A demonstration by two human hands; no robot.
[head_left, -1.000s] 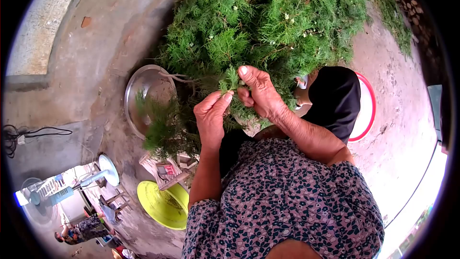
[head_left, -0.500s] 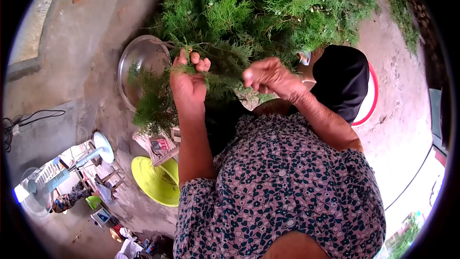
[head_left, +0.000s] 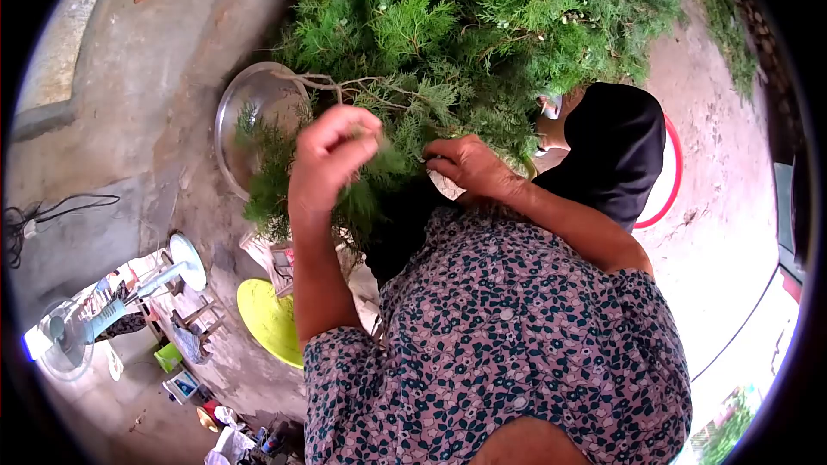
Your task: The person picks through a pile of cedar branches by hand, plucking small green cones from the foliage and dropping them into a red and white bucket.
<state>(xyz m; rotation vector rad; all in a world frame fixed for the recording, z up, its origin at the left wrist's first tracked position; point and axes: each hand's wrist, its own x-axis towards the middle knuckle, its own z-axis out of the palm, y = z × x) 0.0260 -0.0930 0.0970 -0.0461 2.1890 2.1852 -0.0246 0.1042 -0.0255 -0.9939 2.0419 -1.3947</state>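
Observation:
My left hand [head_left: 332, 159] is raised in front of the greenery, slightly blurred, its fingers curled toward the thumb. Blurred green shows at the fingertips, an evergreen sprig [head_left: 392, 164]. Just above that hand runs a bare forked twig [head_left: 332, 83], reaching into the large heap of evergreen branches [head_left: 413, 21]. Lower and to the right, my right hand [head_left: 472, 165] is closed in a pinch close to my lap; what its fingertips hold is hidden. More cut foliage [head_left: 271, 181] hangs left of my left wrist, partly over a metal basin [head_left: 226, 133].
A yellow-green basin [head_left: 267, 323] stands on the floor at left, below a small stool. Farther left are a fan [head_left: 185, 263] and assorted household items. A red-rimmed basin [head_left: 676, 172] sits right of my black-clad knee [head_left: 612, 146]. A black cable [head_left: 65, 207] lies at far left.
My left hand has dropped slightly and shifted left, away from the twig, which now shows more fully. My right hand has come down and a little left, nearer my lap.

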